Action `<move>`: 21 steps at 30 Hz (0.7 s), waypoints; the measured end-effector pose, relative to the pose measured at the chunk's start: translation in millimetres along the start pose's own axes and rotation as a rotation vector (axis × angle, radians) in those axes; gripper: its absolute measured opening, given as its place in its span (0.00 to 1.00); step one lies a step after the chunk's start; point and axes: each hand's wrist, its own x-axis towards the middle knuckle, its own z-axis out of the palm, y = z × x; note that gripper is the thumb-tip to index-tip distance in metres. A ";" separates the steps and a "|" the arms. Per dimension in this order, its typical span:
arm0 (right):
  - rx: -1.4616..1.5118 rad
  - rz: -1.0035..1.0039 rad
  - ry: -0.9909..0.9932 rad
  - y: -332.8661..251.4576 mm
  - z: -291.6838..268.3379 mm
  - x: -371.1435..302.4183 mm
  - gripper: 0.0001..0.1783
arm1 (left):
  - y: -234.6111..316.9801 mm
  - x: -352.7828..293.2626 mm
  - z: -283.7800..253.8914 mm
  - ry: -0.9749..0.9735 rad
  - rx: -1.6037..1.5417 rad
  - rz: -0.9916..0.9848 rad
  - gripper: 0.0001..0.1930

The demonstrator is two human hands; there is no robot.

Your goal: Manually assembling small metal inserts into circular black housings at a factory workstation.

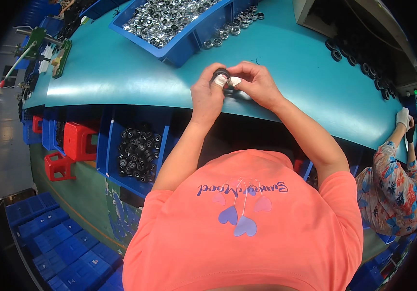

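Note:
Over the near edge of the table, my left hand (205, 96) and my right hand (260, 88) come together. A small round black part (221, 72), like a ring or wheel, is pinched between the fingers of my left hand. My right fingertips are closed and touch its right side; whether something small sits in them is hidden. Both thumbs wear white coverings. Beyond my hands, several shiny round parts with black centres (235, 30) lie beside a blue bin (178, 54) heaped with similar parts.
The blue-green table (121, 80) curves across the view. Black rings (351, 60) lie at the far right. Below the table edge, a blue bin (113, 145) holds black wheels. Red stools (78, 140) stand at left. At right, a co-worker's gloved hand (402, 118) works.

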 end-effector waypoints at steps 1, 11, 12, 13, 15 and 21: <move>-0.013 -0.008 0.007 0.6 0.1 0.0 0.13 | -2.2 0.8 1.6 0.022 0.009 0.020 0.11; 0.040 0.120 0.016 -6.7 1.7 4.4 0.15 | 8.6 7.6 -12.6 -0.089 -0.043 -0.096 0.12; 0.055 0.127 0.014 -11.6 3.0 4.4 0.15 | 10.6 6.9 -14.9 -0.101 -0.074 -0.112 0.12; 0.072 0.133 0.012 -13.7 4.3 4.1 0.15 | 11.5 5.7 -16.5 -0.112 -0.106 -0.129 0.13; 0.026 0.085 -0.003 -5.8 1.7 4.1 0.16 | 7.2 5.1 -13.3 -0.060 0.015 -0.061 0.14; 0.080 0.144 0.009 -14.1 3.8 5.1 0.17 | 1.9 7.5 -9.2 -0.043 0.173 0.072 0.18</move>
